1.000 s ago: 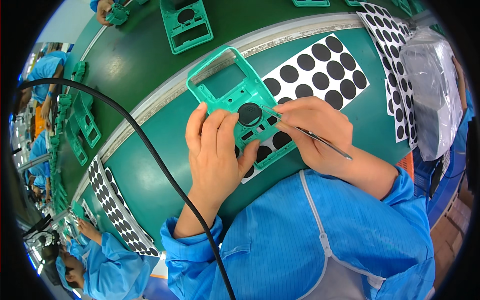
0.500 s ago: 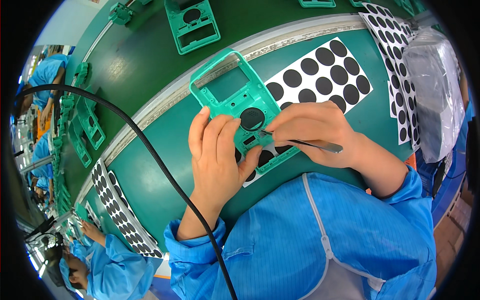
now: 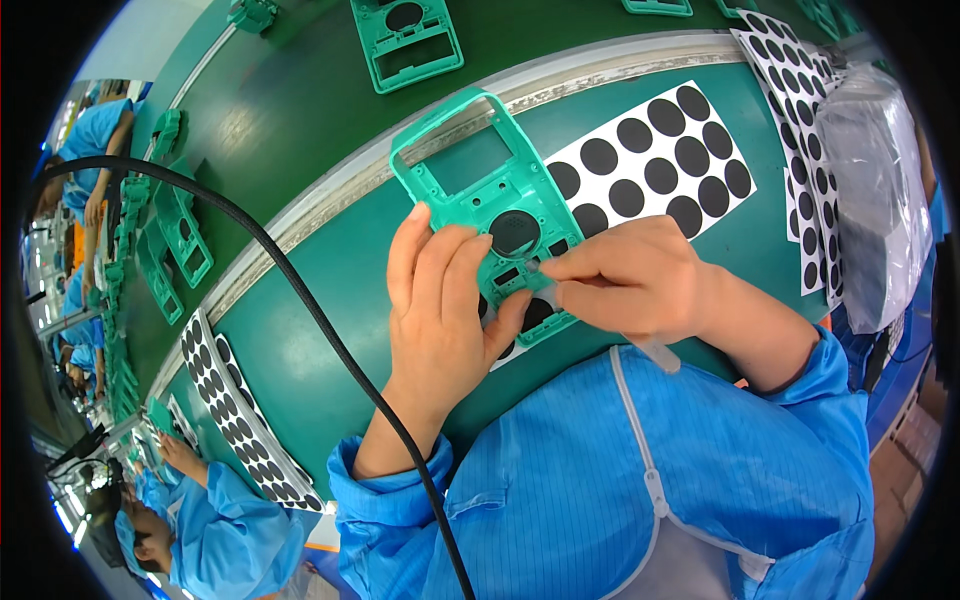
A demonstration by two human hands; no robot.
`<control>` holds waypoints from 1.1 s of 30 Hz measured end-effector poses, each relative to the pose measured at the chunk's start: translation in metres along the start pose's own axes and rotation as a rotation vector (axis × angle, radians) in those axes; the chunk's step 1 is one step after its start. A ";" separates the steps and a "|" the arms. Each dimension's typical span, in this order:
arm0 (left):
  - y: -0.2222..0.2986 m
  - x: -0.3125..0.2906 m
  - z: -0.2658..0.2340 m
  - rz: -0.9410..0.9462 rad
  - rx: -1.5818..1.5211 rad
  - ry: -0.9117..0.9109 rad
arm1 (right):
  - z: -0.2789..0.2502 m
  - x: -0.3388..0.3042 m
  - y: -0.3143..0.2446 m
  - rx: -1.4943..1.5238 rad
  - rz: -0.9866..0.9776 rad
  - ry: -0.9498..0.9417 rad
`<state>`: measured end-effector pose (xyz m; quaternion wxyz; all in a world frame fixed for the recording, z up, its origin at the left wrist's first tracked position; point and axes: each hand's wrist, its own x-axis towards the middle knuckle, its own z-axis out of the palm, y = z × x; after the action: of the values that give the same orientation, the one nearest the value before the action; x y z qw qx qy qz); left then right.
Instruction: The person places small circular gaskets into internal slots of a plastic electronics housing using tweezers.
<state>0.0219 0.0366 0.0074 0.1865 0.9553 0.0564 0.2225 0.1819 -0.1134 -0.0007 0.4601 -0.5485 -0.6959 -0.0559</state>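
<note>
A green plastic housing (image 3: 457,212) with a rectangular window is tilted above the table. My left hand (image 3: 432,300) grips its left side, thumb on the lower face and fingers along the edge. A black disc (image 3: 514,232) sits in the round recess of the housing. My right hand (image 3: 640,275) is closed at the right of the recess, its index fingertip at the housing's face. The metal tweezers (image 3: 655,352) stay in that hand, their handle blurred below the palm; the tips are hidden.
A white sheet of black round stickers (image 3: 660,175) lies under the housing. More sticker sheets stand left (image 3: 235,420) and right (image 3: 800,150), beside a clear plastic bag (image 3: 870,190). A black cable (image 3: 300,290) crosses in front. Green housings (image 3: 408,45) lie beyond the metal rail (image 3: 350,180). A co-worker (image 3: 220,530) sits at lower left.
My right hand has turned, swinging the tweezers' handle downward, and the index fingertip now comes to the housing. My left hand keeps its hold.
</note>
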 end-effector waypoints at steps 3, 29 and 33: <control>0.000 0.001 0.000 0.020 0.008 0.017 | 0.005 -0.002 0.002 -0.049 -0.043 0.065; 0.001 -0.003 -0.002 -0.017 0.027 -0.013 | -0.004 0.000 0.001 0.030 0.039 -0.006; 0.003 0.000 -0.004 0.009 0.053 -0.012 | -0.006 0.001 0.001 0.041 0.050 -0.015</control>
<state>0.0204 0.0349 0.0126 0.1602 0.9614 0.0569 0.2162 0.1859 -0.1161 0.0029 0.4671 -0.5565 -0.6866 -0.0260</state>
